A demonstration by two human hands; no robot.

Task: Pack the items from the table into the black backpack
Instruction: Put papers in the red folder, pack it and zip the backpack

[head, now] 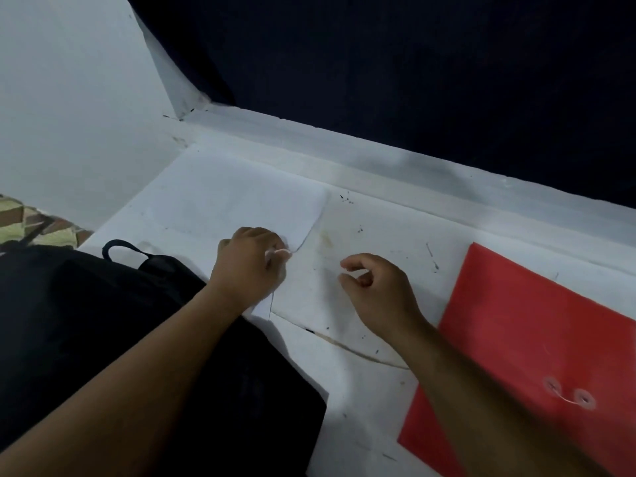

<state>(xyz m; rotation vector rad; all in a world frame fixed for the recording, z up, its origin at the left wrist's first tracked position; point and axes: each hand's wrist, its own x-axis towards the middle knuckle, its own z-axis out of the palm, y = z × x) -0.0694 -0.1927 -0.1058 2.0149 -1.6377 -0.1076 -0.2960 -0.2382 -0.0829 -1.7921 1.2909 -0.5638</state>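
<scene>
The left hand (pixel 249 259) pinches the edge of a white paper sheet (pixel 220 204) on the tabletop (pixel 364 235), beside the black backpack (pixel 86 321). The right hand (pixel 375 287) hovers loosely curled, holding nothing. Lifting the sheet flat should avoid creasing.

You have bare table (pixel 378 242) between the black backpack (pixel 103 321) at your left and the red envelope (pixel 516 339) at your right; a white sheet (pixel 223 201) lies flat behind; a raised ledge (pixel 344 149) bounds the far edge.
</scene>
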